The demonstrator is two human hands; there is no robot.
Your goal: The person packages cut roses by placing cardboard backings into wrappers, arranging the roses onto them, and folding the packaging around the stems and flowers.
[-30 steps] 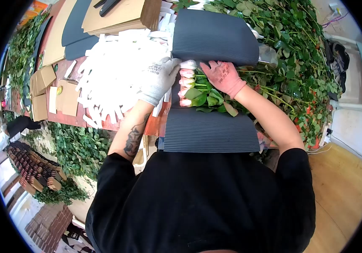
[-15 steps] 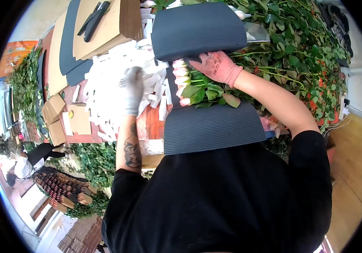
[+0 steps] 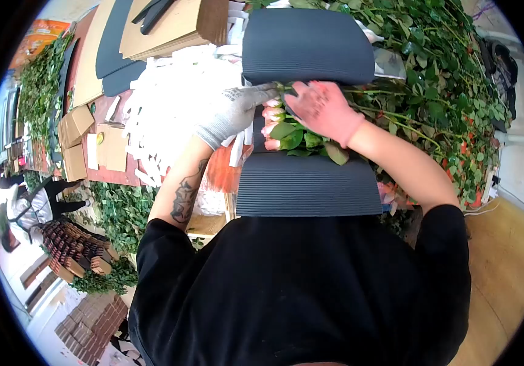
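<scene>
My left hand [image 3: 234, 113], in a grey glove, reaches over the top end of a row of pink roses [image 3: 272, 129]. Its fingers are stretched together and pinched at the tips; what they hold is hidden. My right hand [image 3: 323, 110], in a pink glove, curls over the upper rose stems beside the heads, thumb toward the left fingertips. Green leaves [image 3: 307, 139] stick out below it. The roses lie between two ribbed dark sheets, an upper one [image 3: 307, 46] and a lower one [image 3: 309, 186].
White paper strips [image 3: 170, 104] cover the table left of the roses. Behind them are stacked cardboard sheets [image 3: 173, 30] with a black tool [image 3: 155, 15] on top. Leafy rose stems [image 3: 432, 91] heap up at the right. Another person [image 3: 30, 207] stands far left.
My left hand has moved right and up from the white strips to the rose heads. My right hand stays at the roses, turned slightly. The view has shifted a little.
</scene>
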